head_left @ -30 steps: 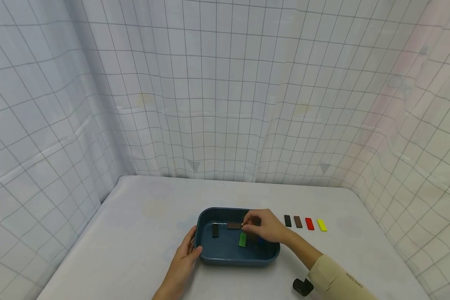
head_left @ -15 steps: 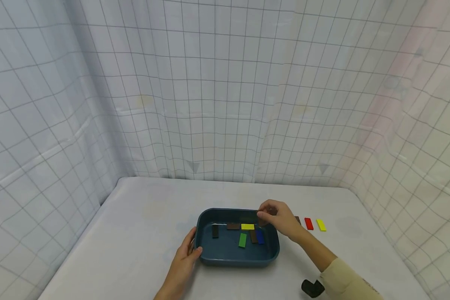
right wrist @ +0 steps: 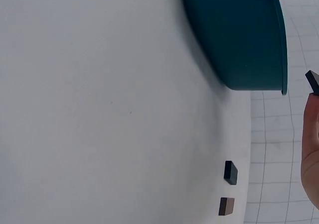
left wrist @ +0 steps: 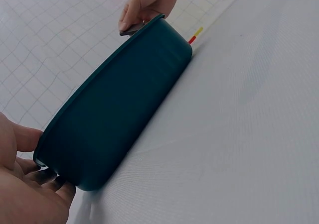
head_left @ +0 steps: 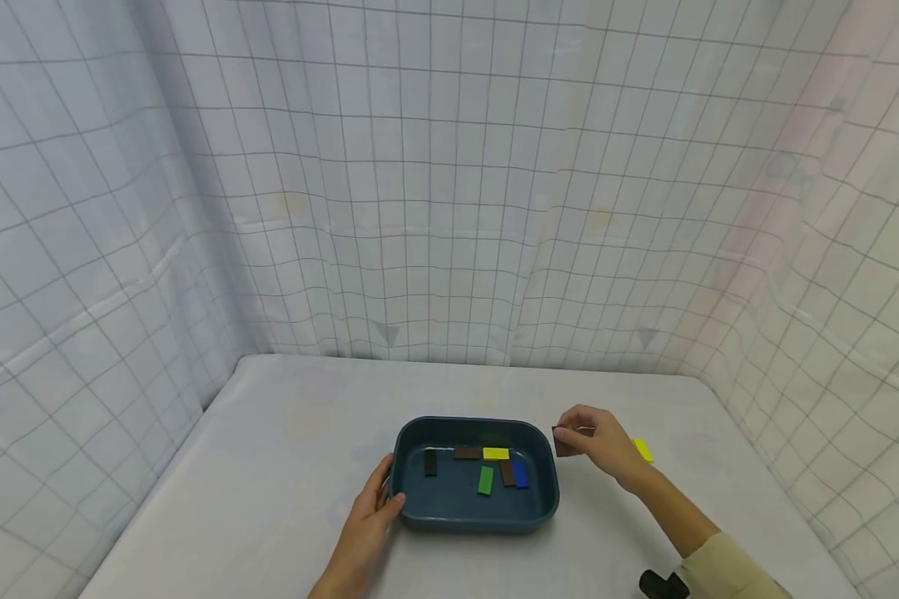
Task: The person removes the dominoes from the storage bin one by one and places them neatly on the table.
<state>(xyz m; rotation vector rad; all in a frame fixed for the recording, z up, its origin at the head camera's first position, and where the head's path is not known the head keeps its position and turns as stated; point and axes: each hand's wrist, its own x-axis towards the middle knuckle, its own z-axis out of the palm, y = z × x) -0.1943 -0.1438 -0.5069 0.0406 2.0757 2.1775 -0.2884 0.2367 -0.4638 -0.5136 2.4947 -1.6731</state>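
A dark blue-green rectangular tray stands on the white table. My left hand grips its left end, thumb and fingers at the rim. Inside lie flat oblong blocks: a black block, a brown block, a yellow block, a second brown block, a blue block and a green block. Just beyond the tray's right end, my right hand pinches another brown block above the table. In the right wrist view, only that block's dark end shows.
Right of the tray, a black block and a brown block lie on the table. A red block and a yellow block lie farther along. White gridded curtains surround the table's back and sides.
My right hand has come up out of the tray and moved right past its end, carrying the brown block. The yellow block in the tray is uncovered. My left hand stays put.
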